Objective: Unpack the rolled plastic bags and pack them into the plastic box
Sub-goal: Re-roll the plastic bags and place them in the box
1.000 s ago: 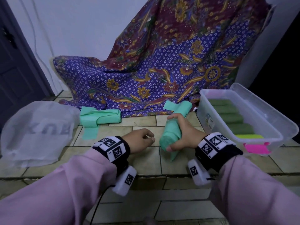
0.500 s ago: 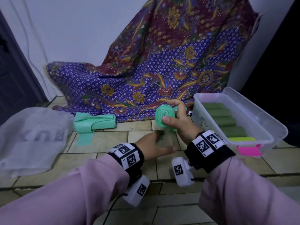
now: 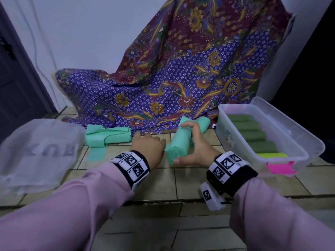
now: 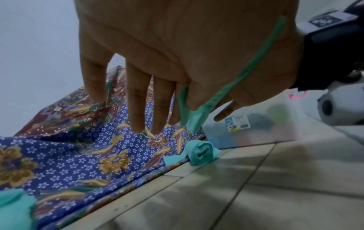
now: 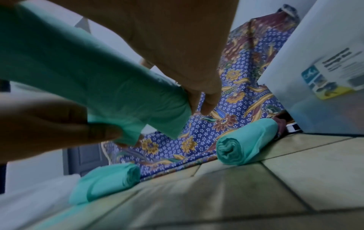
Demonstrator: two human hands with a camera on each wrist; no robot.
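Note:
My right hand [image 3: 192, 145] grips a mint-green roll of plastic bags [image 3: 176, 140] just above the tiled floor, thumb under its near end and fingers over the top; the same green roll [image 5: 88, 77] fills the right wrist view. My left hand [image 3: 150, 144] sits at the roll's left side, its fingers [image 4: 138, 101] hanging down. A thin green strip [image 4: 197, 115] is pinched between its thumb and forefinger. The clear plastic box [image 3: 308, 154] at the right holds several darker green rolls [image 3: 248, 134].
A second green roll [image 3: 202, 122] lies behind my right hand by the box. A partly unrolled one [image 3: 108, 136] lies to the left. A white plastic bag [image 3: 36, 153] is at far left. Batik cloth [image 3: 163, 87] drapes the back. The box has a pink latch [image 3: 281, 168].
My right hand has lowered the roll from an end-on raised hold to a slanted one near the floor. My left hand has moved forward to the roll's left side.

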